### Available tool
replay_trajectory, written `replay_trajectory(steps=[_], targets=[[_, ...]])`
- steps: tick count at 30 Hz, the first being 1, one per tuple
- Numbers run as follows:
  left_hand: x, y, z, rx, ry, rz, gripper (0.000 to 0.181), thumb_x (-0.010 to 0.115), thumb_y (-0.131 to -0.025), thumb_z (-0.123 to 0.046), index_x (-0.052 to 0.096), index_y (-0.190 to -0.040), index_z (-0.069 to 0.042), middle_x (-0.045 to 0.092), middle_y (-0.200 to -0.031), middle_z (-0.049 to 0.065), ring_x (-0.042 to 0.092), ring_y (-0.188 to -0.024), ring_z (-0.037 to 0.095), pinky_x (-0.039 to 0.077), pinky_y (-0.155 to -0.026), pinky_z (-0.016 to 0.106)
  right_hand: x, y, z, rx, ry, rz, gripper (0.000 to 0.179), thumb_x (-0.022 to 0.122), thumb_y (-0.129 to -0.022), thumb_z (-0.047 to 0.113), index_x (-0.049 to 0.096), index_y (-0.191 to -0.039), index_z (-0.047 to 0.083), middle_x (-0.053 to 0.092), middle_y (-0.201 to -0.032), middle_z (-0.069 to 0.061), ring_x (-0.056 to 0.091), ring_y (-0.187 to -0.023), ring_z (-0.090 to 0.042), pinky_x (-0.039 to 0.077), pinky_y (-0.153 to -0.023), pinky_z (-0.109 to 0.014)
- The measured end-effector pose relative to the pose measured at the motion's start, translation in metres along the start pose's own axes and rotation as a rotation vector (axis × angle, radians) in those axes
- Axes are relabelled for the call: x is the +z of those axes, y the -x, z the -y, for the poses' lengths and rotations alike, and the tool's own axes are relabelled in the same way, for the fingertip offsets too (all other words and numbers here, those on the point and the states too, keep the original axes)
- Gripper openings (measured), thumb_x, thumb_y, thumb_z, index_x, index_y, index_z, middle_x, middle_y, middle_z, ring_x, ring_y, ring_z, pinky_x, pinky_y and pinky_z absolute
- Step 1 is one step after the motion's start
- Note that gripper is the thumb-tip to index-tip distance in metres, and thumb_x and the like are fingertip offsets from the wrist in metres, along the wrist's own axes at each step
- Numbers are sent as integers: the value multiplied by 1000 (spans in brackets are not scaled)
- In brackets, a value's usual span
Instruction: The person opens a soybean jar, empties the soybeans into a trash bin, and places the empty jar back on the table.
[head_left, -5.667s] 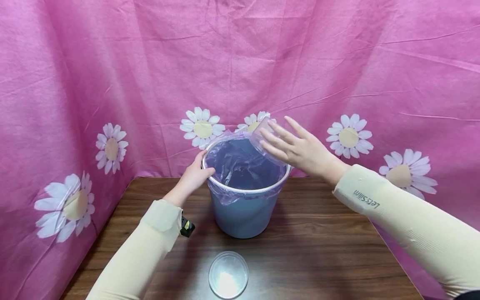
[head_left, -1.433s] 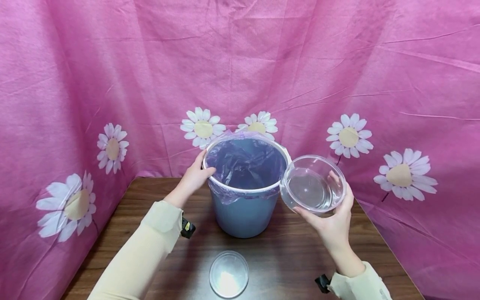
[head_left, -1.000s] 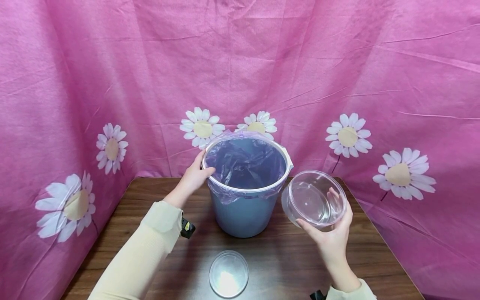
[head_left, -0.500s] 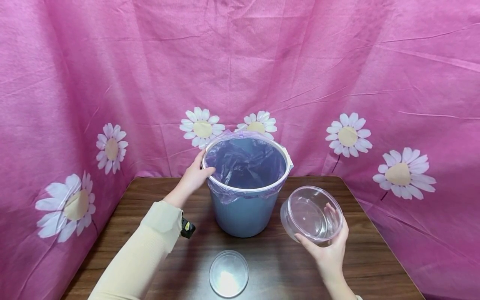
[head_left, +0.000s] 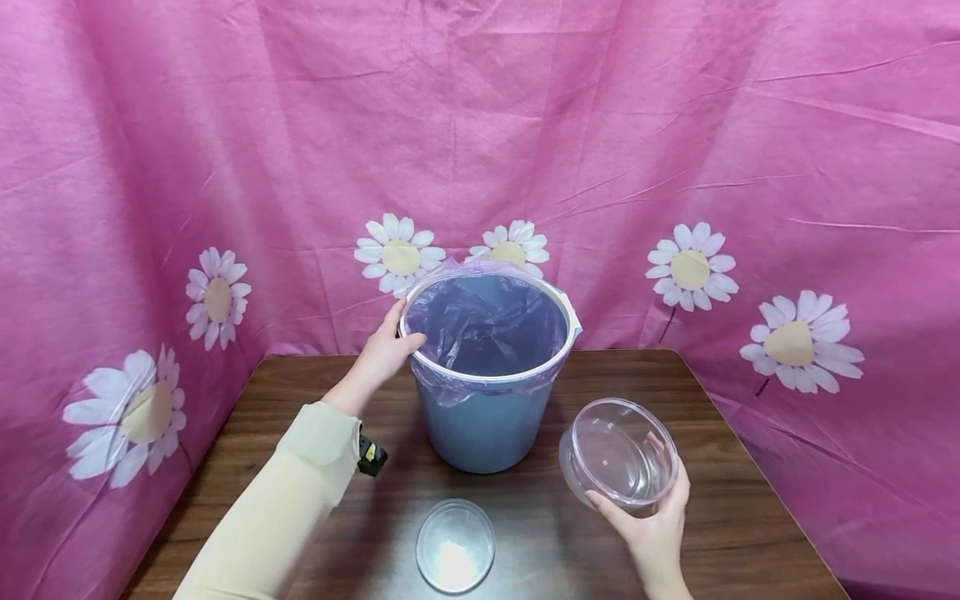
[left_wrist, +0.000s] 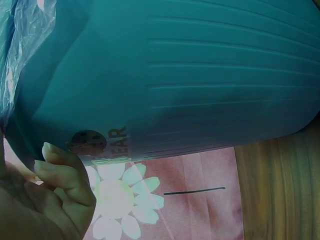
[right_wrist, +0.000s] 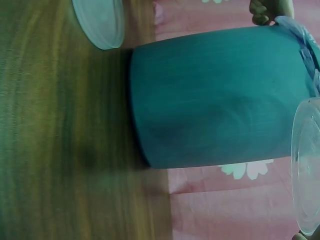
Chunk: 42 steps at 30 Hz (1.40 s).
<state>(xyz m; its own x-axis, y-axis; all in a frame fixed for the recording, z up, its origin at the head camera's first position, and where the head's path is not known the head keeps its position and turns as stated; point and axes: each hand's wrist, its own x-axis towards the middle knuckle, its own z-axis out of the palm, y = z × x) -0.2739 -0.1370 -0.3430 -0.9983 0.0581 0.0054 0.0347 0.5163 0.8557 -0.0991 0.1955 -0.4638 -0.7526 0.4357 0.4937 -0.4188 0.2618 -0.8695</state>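
Note:
A blue trash can [head_left: 483, 425] with a white rim stands on the table, lined with a thin purple plastic bag [head_left: 450, 387] folded over its edge. My left hand [head_left: 381, 354] grips the can's left rim, thumb inside and fingers outside; the left wrist view shows those curled fingers [left_wrist: 65, 175] at the rim. To the right of the can, my right hand [head_left: 652, 525] holds a clear round plastic container [head_left: 618, 454], tilted with its mouth up and toward the left. Nothing shows inside the container. In the right wrist view the container [right_wrist: 306, 165] appears at the right edge.
A clear round lid [head_left: 455, 546] lies on the brown wooden table [head_left: 360, 533] in front of the can. A pink curtain [head_left: 480, 125] with white daisies hangs behind and at both sides of the table.
My right hand first had the container tipped over the can's mouth, then brought it out to the right and lowered it toward the table. My left hand has kept its grip on the rim.

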Motion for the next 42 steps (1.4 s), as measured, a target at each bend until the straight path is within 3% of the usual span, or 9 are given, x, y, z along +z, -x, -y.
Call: replay_trajectory(steps=[9,15,28,37,42], targets=[[0,0,0,10,-8,3,82,57,-91,-26,14,-160,-18,29,-160,21,35,-143,41,27,-118,53,-2,17,-5,94,110,23,119,88,-49,-15,32,-151,10,48,-145,-8,44,-129,-13,33,-103,-9],[-1,0,0,11,-12,-2,81,56,-91,-26,14,-160,-18,29,-160,22,35,-142,42,27,-118,54,-3,27,-8,196,212,19,121,93,-49,-5,32,-152,16,51,-142,0,44,-121,1,30,-96,-3],[1,-2,0,20,-23,-13,81,57,-90,-26,16,-160,-16,32,-158,22,35,-142,43,28,-118,54,-2,40,-28,167,241,35,116,93,-46,-4,39,-147,8,54,-140,-9,48,-120,2,31,-96,-5],[1,-1,0,15,-22,-15,81,57,-90,-26,16,-160,-17,31,-159,22,35,-143,42,27,-118,54,-2,51,-36,199,297,37,115,95,-46,1,40,-147,11,52,-133,17,45,-113,12,29,-92,-1],[2,-1,-1,14,-22,-14,82,57,-90,-26,15,-160,-16,31,-159,22,35,-142,42,28,-118,54,-3,55,-41,224,320,24,114,95,-45,2,41,-146,11,51,-132,22,45,-112,14,28,-91,-1]])
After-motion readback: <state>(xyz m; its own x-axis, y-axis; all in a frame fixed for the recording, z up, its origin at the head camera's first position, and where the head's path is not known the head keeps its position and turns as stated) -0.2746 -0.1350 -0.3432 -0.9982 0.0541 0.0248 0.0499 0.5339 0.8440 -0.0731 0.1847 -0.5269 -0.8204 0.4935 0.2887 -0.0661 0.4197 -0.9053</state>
